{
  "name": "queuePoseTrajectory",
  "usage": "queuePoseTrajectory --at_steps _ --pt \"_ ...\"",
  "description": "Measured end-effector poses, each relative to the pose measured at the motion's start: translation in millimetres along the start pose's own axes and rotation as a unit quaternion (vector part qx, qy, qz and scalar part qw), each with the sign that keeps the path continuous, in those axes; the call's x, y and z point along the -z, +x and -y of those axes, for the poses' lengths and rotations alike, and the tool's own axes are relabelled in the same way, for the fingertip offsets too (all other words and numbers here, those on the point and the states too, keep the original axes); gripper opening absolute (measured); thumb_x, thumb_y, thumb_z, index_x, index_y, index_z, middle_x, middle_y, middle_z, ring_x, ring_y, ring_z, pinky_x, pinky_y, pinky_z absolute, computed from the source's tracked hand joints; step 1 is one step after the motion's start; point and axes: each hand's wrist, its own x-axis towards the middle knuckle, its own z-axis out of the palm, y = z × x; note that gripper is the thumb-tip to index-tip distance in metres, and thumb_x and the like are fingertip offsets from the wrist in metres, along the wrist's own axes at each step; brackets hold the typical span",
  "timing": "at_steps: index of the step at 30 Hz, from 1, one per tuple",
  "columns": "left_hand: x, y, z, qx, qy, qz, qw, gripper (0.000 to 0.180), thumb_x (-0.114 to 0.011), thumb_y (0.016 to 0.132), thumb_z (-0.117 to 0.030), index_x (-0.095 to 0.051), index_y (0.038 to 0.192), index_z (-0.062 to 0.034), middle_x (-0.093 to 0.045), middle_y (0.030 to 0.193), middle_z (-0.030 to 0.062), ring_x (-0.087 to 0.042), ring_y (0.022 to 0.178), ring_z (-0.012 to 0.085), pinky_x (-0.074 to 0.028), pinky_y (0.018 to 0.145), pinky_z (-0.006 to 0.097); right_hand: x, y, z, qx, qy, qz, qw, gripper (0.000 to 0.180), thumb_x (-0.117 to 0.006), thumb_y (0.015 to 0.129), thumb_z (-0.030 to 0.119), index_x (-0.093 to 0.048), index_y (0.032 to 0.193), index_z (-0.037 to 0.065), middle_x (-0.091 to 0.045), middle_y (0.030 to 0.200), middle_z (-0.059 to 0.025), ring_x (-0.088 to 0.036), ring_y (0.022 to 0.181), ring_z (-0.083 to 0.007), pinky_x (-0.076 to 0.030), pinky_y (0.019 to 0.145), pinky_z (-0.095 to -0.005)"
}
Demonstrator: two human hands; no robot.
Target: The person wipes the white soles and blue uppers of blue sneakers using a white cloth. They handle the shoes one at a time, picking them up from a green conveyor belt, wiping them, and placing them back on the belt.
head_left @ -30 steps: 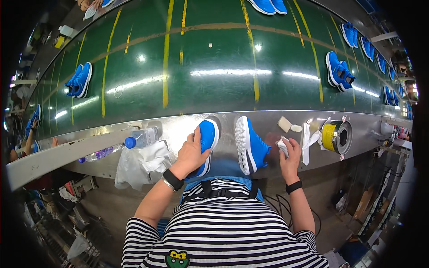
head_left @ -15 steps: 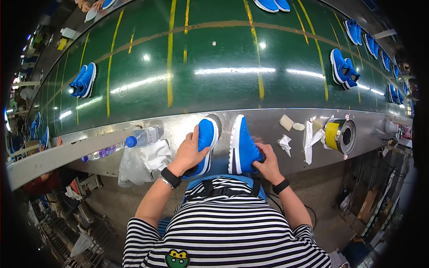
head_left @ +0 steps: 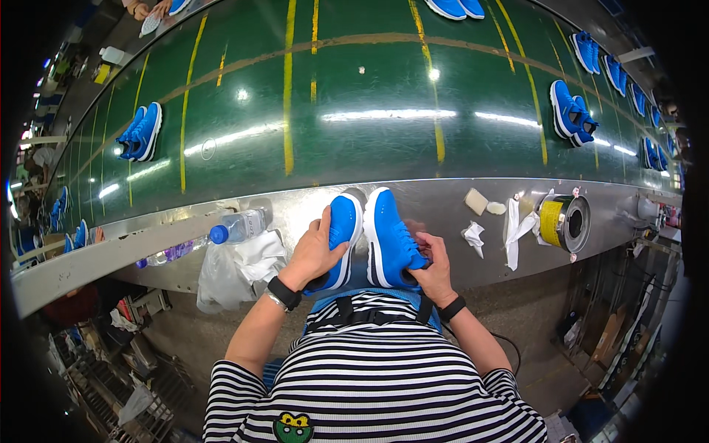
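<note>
Two blue sneakers with white soles rest side by side on the metal ledge in front of me, toes pointing away. Around the outer side of the left sneaker (head_left: 342, 224) my left hand (head_left: 313, 255) is closed, its thumb along the upper. My right hand (head_left: 433, 270) pinches the right sneaker (head_left: 391, 240) near the heel and collar. The sneakers' toes lean close together, with a narrow gap between their soles. My palms hide part of both heels.
Beyond the metal ledge (head_left: 461, 277) runs a green belt (head_left: 244, 159) with yellow lines, carrying pairs of blue sneakers (head_left: 570, 114). On my left are a water bottle (head_left: 238, 226) and plastic bag (head_left: 221, 277); on my right, a can (head_left: 565, 223) and paper scraps (head_left: 473, 238). Another person's hands (head_left: 151, 10) show at top left.
My right hand has shifted left with the right sneaker, which has tipped from its side toward upright and come nearer the other. The belt and its sneakers have slid slightly right. My left hand stays put.
</note>
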Motion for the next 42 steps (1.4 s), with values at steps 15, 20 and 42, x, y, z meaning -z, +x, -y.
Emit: queuePoseTrajectory --at_steps 15,20,42 --pt "37.2 -22.2 -13.1 0.025 -0.066 -0.007 0.997 0.088 -0.060 0.082 -0.031 -0.008 0.140 0.0099 -0.056 0.105 0.0331 -0.059 0.091 0.0456 -0.048 0.081 0.044 26.3 9.8 70.0 0.121 -0.282 0.153 0.939 0.048 -0.064 0.074 0.000 -0.053 0.121 0.005 -0.052 0.111 -0.0145 -0.056 0.097 -0.0255 -0.046 0.082 -0.0299" --pt "36.4 -35.1 -30.5 -0.023 -0.022 -0.027 0.999 0.086 -0.060 0.082 -0.029 -0.008 0.139 0.0102 -0.055 0.105 0.0339 -0.059 0.088 0.0466 -0.050 0.077 0.046 0.7 41.7 115.0 0.030 -0.001 0.131 0.991 0.033 -0.069 0.078 0.008 -0.060 0.109 0.001 -0.060 0.096 -0.0104 -0.061 0.085 -0.0151 -0.050 0.073 -0.0258" --pt "36.3 -54.6 -25.9 -0.078 -0.057 -0.024 0.995 0.084 -0.060 0.081 -0.027 -0.012 0.139 0.0099 -0.054 0.107 0.0350 -0.060 0.084 0.0462 -0.051 0.072 0.046 -45.7 74.7 94.6 -0.136 0.125 0.213 0.959 0.015 -0.068 0.082 0.011 -0.065 0.088 -0.003 -0.065 0.075 -0.0046 -0.061 0.063 -0.0080 -0.051 0.060 -0.0214"
